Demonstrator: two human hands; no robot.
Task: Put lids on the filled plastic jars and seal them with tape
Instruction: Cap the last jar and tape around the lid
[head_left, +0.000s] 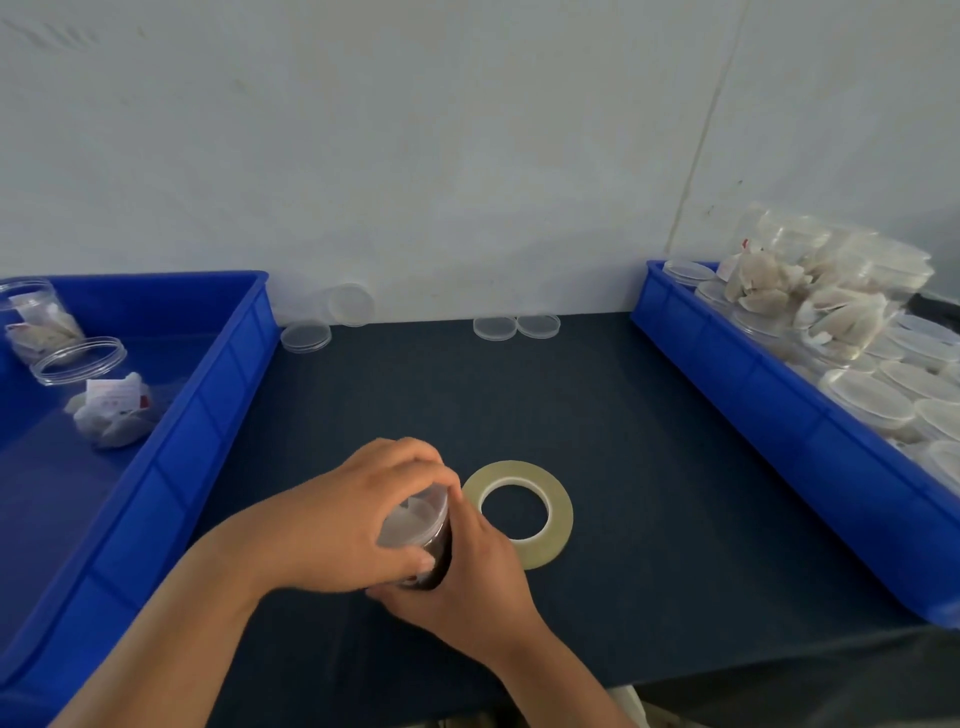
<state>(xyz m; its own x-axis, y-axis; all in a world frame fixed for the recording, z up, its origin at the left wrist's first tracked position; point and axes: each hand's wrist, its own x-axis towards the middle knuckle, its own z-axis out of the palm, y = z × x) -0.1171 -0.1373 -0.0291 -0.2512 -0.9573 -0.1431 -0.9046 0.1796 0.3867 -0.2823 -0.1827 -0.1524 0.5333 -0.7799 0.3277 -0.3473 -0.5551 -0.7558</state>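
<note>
Left hand (358, 514) grips lid (415, 519), right hand (467, 587) clamps jar (439, 553); we reckon a crooked lid would spoil sealing with the tape (519, 512).

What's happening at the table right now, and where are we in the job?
A person holds one plastic jar in both hands: the left hand grips its lid from above, the right hand wraps the body. The tape roll lies flat on the table beside it, untouched. Spare lids sit by the wall; open jars wait in the left crate, lidded jars fill the right crate.
</note>
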